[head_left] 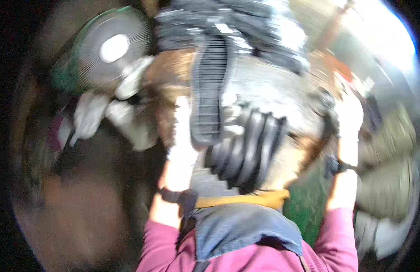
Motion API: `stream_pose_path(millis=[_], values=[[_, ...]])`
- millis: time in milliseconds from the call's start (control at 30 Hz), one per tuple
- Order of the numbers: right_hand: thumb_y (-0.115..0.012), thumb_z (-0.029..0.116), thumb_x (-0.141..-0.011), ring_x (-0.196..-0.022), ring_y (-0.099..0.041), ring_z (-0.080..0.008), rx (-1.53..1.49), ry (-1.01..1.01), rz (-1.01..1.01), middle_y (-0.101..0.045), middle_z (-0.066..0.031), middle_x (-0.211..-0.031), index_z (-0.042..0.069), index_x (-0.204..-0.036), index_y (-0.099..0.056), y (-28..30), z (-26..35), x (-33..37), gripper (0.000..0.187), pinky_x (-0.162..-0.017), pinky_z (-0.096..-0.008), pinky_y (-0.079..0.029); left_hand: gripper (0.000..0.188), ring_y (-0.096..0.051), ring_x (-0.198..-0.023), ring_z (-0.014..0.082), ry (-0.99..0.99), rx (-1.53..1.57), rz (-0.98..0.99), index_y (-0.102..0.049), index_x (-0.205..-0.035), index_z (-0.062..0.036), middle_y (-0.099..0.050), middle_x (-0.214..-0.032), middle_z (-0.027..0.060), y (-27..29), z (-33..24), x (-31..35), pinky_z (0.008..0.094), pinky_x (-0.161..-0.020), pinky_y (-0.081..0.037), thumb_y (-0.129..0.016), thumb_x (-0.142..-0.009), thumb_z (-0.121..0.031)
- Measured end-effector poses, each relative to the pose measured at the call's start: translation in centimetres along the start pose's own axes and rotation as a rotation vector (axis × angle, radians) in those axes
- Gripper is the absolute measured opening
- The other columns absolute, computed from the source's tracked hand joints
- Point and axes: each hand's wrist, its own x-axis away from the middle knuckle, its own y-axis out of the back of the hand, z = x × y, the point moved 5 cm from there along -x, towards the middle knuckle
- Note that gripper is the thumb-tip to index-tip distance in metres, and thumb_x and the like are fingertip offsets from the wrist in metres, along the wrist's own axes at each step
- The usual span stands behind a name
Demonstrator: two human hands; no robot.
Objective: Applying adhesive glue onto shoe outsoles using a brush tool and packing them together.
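Note:
A black ribbed shoe sole [209,90] stands lengthwise over the table, its heel end toward me. My left hand [185,124], washed out white by glare, grips its left edge near that end. Right beside it, several black soles [250,147] sit in a row, overlapping one another. Out to the right, my right hand [349,113] is overexposed and smeared by motion, so its fingers do not read. Close to it is a dark curved object [325,102]; whether the hand touches it cannot be made out.
Stacked dark grey bundles [223,20] fill the table's [268,86] far side. A green-rimmed fan [115,47] stands at far left, above whitish cloths or bags [90,115]. Olive-grey sacks [386,172] lie at the right. A yellow strip [246,199] runs along my blue apron [248,226].

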Motion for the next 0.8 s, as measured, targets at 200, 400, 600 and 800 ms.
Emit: stream_pose_path(millis=[200,400,600,800], values=[[-0.065,0.009,-0.098,-0.096,-0.068,-0.0135,-1.060,-0.255,-0.163,-0.072,-0.0063,-0.104,0.005,-0.121,-0.072,-3.8,6.1,0.0,0.024,-0.084,-0.0298,-0.058,0.076,-0.061,-0.128,0.0440,0.163,0.146,-0.036,-0.046,-0.154,-0.0057,-0.056,-0.150,0.0176,-0.8,6.0,-3.0,0.0705,-0.098,-0.052,-0.045,-0.103,-0.062],[-0.059,0.016,-0.101,-0.101,-0.072,-0.0202,-1.211,-0.382,-0.242,-0.075,-0.0119,-0.111,0.001,-0.115,-0.074,-5.7,8.6,1.4,0.026,-0.090,-0.0325,-0.057,0.074,-0.062,-0.124,0.0506,0.296,0.043,-0.193,-0.045,-0.154,-0.0066,-0.062,-0.142,0.0203,-0.2,10.3,-1.3,0.0729,-0.097,-0.052,-0.039,-0.106,-0.062],[-0.061,0.019,-0.100,-0.099,-0.072,-0.0218,-0.649,-0.028,-0.213,-0.076,-0.0109,-0.109,0.003,-0.116,-0.074,-4.9,11.5,3.4,0.026,-0.090,-0.0317,-0.055,0.074,-0.059,-0.126,0.0549,0.415,0.061,-0.150,-0.041,-0.156,-0.0044,-0.056,-0.147,0.0247,0.9,10.0,0.6,0.0747,-0.099,-0.050,-0.033,-0.108,-0.060],[-0.078,0.013,-0.088,-0.095,-0.072,-0.0143,-1.151,-0.138,0.053,-0.078,-0.0037,-0.106,0.006,-0.102,-0.078,-3.6,16.0,6.6,0.016,-0.109,-0.0358,-0.045,0.063,-0.065,-0.120,0.0444,0.411,0.203,-0.045,-0.052,-0.147,-0.0120,-0.064,-0.139,0.0151,0.5,10.1,-0.3,0.0703,-0.098,-0.053,-0.034,-0.108,-0.057]])
